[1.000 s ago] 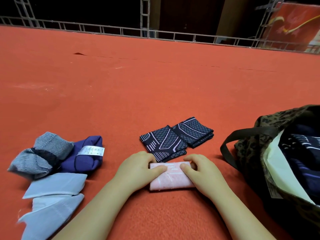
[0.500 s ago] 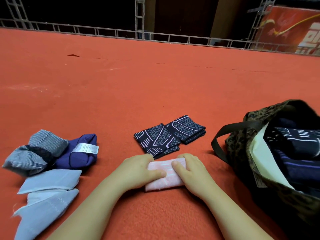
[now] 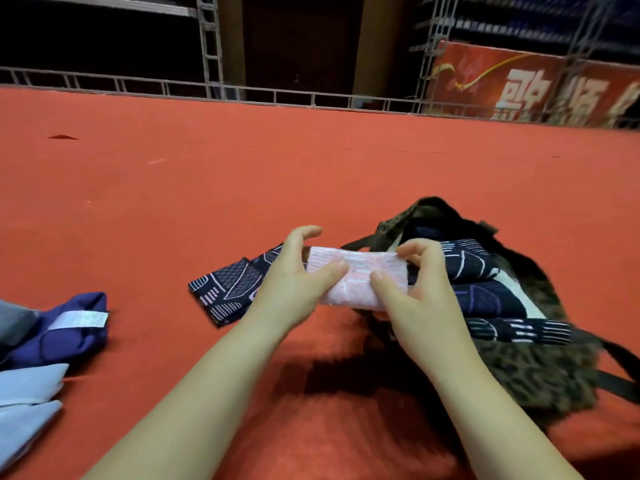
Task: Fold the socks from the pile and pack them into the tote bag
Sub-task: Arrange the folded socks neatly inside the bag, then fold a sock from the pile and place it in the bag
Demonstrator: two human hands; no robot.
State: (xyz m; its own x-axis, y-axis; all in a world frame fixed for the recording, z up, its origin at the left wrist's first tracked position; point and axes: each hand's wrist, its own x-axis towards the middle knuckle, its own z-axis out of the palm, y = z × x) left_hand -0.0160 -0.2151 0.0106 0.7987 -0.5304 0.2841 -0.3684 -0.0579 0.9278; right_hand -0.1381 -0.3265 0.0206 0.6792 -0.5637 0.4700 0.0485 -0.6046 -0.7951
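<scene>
Red-orange carpet (image 3: 207,188) fills most of frame. Low metal railing (image 3: 242,93) runs along its far edge. Dark hall behind. Metal truss (image 3: 211,46) upper centre-left. Red banner (image 3: 519,84) upper right.

Red carpet (image 3: 242,188), grey metal railing (image 3: 242,93) at its far edge, red banner (image 3: 519,88) beyond

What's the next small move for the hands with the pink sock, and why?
Probably carry the folded pink sock a little further right and lower it into the tote bag. Both the left hand and right hand pinch it, folded, above the red carpet, right beside the bag's open mouth, where dark patterned socks already lie.
</scene>
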